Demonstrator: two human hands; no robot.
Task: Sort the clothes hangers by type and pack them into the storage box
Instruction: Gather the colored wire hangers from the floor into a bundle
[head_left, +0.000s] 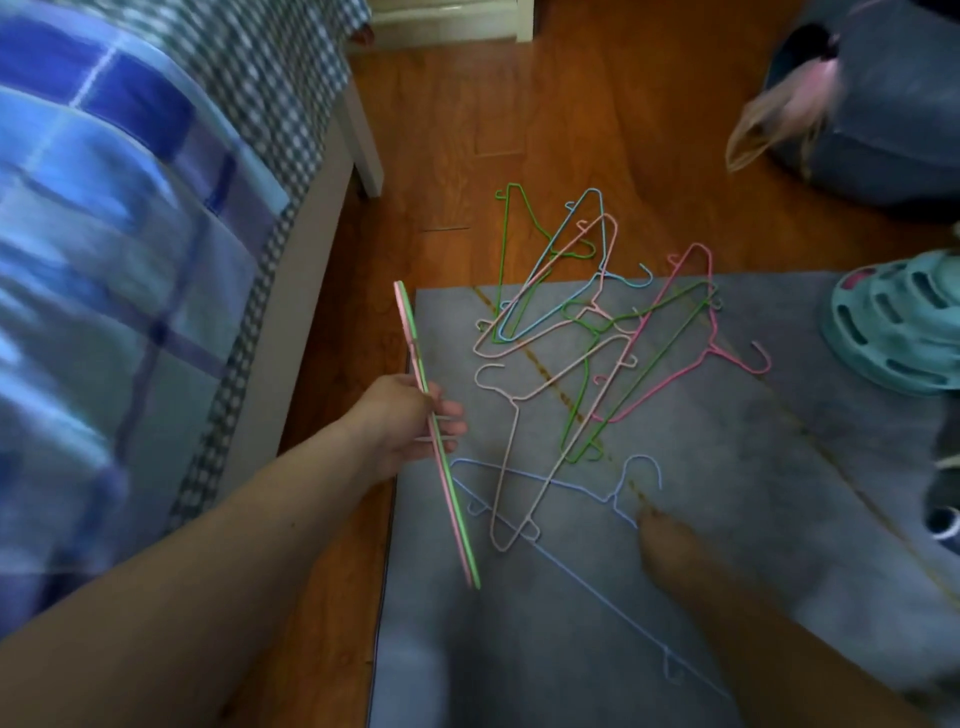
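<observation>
Left hand (402, 423): arm outstretched, we note its grip pinching two hangers (441, 457), pink and green.
Right hand (670, 540): blurred, reaching toward the blue hanger (545, 480); we cannot tell its grip.

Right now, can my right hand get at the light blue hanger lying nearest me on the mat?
Probably yes: the right hand already touches the light blue hanger near its hook, which lies uncovered.

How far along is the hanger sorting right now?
Early. The left hand grips a pink and a green hanger together. The right hand reaches the light blue hanger. The tangled pile remains on the grey mat. No packed box is visible.
</observation>
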